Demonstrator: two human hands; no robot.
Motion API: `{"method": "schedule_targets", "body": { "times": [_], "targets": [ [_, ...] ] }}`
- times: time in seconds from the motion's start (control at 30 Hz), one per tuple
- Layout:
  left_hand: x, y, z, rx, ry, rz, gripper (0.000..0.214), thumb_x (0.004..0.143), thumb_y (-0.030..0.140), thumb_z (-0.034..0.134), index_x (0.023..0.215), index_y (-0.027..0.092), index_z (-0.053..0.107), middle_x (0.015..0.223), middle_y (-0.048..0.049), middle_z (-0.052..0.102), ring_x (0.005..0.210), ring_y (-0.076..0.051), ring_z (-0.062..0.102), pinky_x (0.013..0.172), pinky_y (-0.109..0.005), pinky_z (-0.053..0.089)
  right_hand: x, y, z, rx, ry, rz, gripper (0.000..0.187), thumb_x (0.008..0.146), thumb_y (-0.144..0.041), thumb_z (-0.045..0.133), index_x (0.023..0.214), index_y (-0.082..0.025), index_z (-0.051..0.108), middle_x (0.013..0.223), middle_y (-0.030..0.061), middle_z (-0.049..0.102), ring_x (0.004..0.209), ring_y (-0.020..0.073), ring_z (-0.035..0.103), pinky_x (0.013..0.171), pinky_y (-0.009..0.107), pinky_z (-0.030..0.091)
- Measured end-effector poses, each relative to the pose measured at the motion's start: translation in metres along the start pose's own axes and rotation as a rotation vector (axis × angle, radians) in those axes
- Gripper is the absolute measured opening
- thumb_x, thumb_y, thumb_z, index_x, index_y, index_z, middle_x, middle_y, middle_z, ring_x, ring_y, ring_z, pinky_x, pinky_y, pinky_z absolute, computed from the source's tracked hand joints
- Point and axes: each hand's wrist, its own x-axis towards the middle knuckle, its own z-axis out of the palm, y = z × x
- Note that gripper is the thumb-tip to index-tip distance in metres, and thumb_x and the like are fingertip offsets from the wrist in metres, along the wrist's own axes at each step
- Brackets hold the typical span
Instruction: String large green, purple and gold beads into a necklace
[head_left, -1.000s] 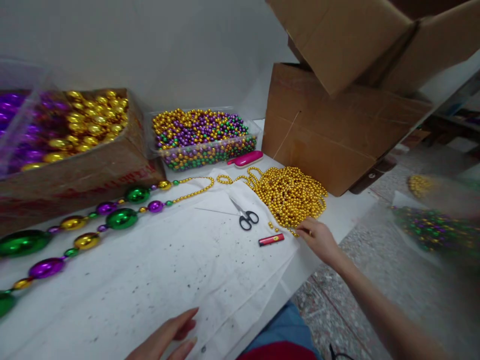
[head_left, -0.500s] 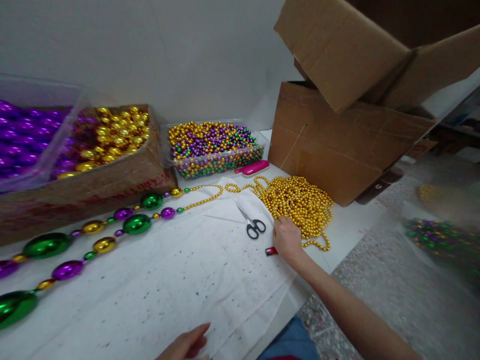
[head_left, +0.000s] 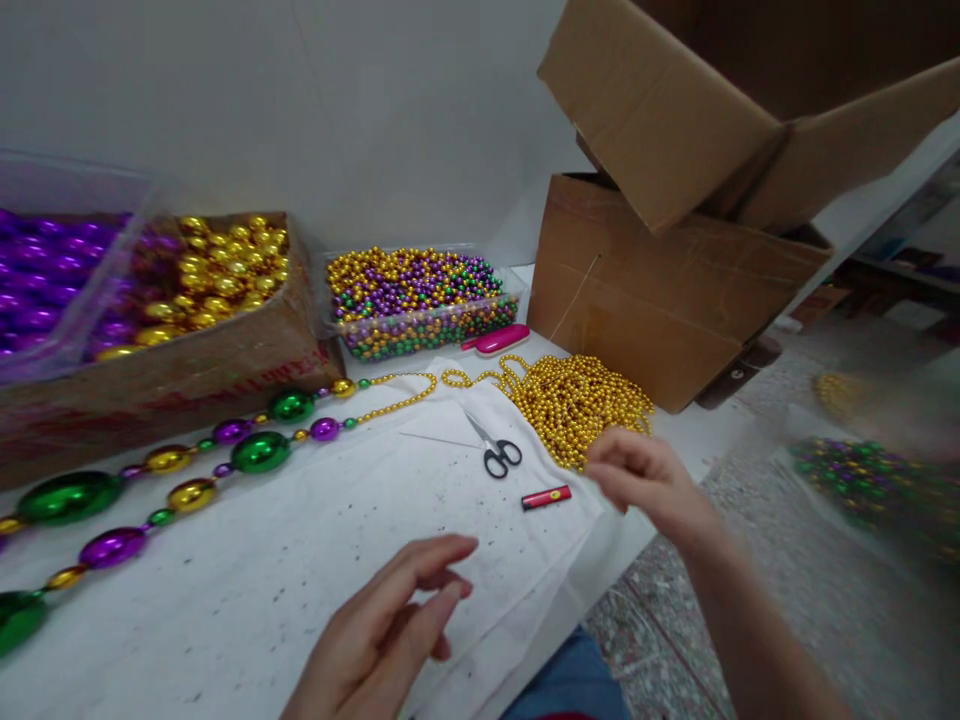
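Observation:
My left hand [head_left: 386, 620] hovers over the white cloth [head_left: 247, 560], fingers loosely bent and apart, with nothing visible in it. On the right, my right hand [head_left: 645, 485] is raised beside the heap of gold bead strands [head_left: 574, 400], its fingers loosely curled; I see nothing held. A red lighter [head_left: 546, 497] lies on the cloth between the hands. Black-handled scissors [head_left: 501, 456] rest behind it, and a thin needle-like rod [head_left: 439, 438] lies by their blades. A garland of green, purple and gold beads [head_left: 260, 452] stretches across the cloth to the left.
A clear tub of mixed small beads [head_left: 427, 330] and a pink oblong object [head_left: 502, 340] stand by the wall. Left is a cardboard box of large gold beads [head_left: 225, 340], with a clear bin of purple beads [head_left: 45, 290]. Large cardboard boxes [head_left: 637, 290] rise at the back right.
My right hand has moved right and toward me, away from the lighter, now fully uncovered. My left hand has come further forward into view. The view has shifted slightly.

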Motion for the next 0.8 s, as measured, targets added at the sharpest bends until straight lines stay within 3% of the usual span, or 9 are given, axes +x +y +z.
{"method": "schedule_targets", "body": {
  "times": [0.07, 0.1, 0.17, 0.27, 0.4, 0.57, 0.8],
  "targets": [
    [0.018, 0.025, 0.015, -0.084, 0.013, 0.012, 0.046, 0.087, 0.046, 0.045, 0.125, 0.021, 0.055, 0.098, -0.0063, 0.066, 0.063, -0.012, 0.059, 0.063, -0.023, 0.054, -0.003, -0.009, 0.022, -0.267, -0.292, -0.040, 0.011, 0.085, -0.021, 0.054, 0.075, -0.018, 0.057, 0.060, -0.0031, 0.052, 0.054, 0.0092, 0.046, 0.051, 0.021, 0.030],
    [0.026, 0.031, 0.023, -0.125, -0.029, 0.006, 0.048, 0.087, 0.044, 0.045, 0.128, 0.019, 0.052, 0.091, -0.0058, 0.065, 0.058, -0.011, 0.056, 0.057, -0.022, 0.052, -0.003, -0.012, 0.032, -0.401, -0.364, -0.074, 0.010, 0.084, -0.018, 0.052, 0.076, -0.018, 0.058, 0.065, -0.0015, 0.057, 0.059, 0.0102, 0.050, 0.056, 0.021, 0.031],
    [0.037, 0.034, 0.035, -0.186, -0.157, -0.030, 0.047, 0.088, 0.042, 0.043, 0.125, 0.016, 0.052, 0.081, -0.0047, 0.062, 0.057, -0.012, 0.055, 0.046, -0.020, 0.045, -0.004, -0.015, 0.048, -0.588, -0.390, -0.116, 0.010, 0.083, -0.013, 0.051, 0.079, -0.018, 0.059, 0.072, 0.0008, 0.062, 0.066, 0.0120, 0.054, 0.060, 0.023, 0.031],
    [0.042, 0.024, 0.038, -0.235, -0.325, -0.134, 0.038, 0.087, 0.042, 0.044, 0.107, 0.012, 0.058, 0.062, 0.0007, 0.053, 0.049, -0.010, 0.047, 0.038, -0.017, 0.033, -0.005, -0.014, 0.054, -0.667, -0.341, -0.091, 0.008, 0.085, -0.017, 0.051, 0.080, -0.018, 0.058, 0.071, 0.0011, 0.062, 0.063, 0.0124, 0.052, 0.058, 0.023, 0.028],
    [0.030, 0.010, 0.018, -0.187, -0.290, -0.179, 0.033, 0.085, 0.045, 0.051, 0.079, 0.014, 0.058, 0.049, 0.0074, 0.032, 0.044, -0.006, 0.028, 0.040, -0.017, 0.023, -0.007, -0.008, 0.043, -0.468, -0.433, -0.080, 0.012, 0.088, -0.023, 0.053, 0.077, -0.019, 0.056, 0.068, -0.0022, 0.057, 0.062, 0.0101, 0.050, 0.057, 0.020, 0.031],
    [-0.003, 0.001, -0.020, 0.009, -0.244, -0.143, 0.035, 0.086, 0.046, 0.048, 0.068, 0.017, 0.057, 0.059, 0.0024, 0.046, 0.058, -0.010, 0.041, 0.052, -0.019, 0.033, -0.005, 0.004, 0.026, -0.198, -0.684, -0.048, 0.014, 0.089, -0.021, 0.052, 0.076, -0.018, 0.057, 0.068, -0.0030, 0.054, 0.064, 0.0099, 0.050, 0.059, 0.019, 0.036],
    [-0.054, 0.006, -0.050, 0.249, -0.169, -0.075, 0.031, 0.089, 0.036, 0.045, 0.066, 0.019, 0.058, 0.060, 0.0017, 0.055, 0.058, -0.011, 0.050, 0.055, -0.019, 0.038, -0.008, 0.004, 0.023, -0.354, -0.803, -0.093, 0.020, 0.093, -0.026, 0.045, 0.079, -0.021, 0.058, 0.071, -0.0004, 0.057, 0.066, 0.0130, 0.052, 0.060, 0.024, 0.039]
  ]
}}
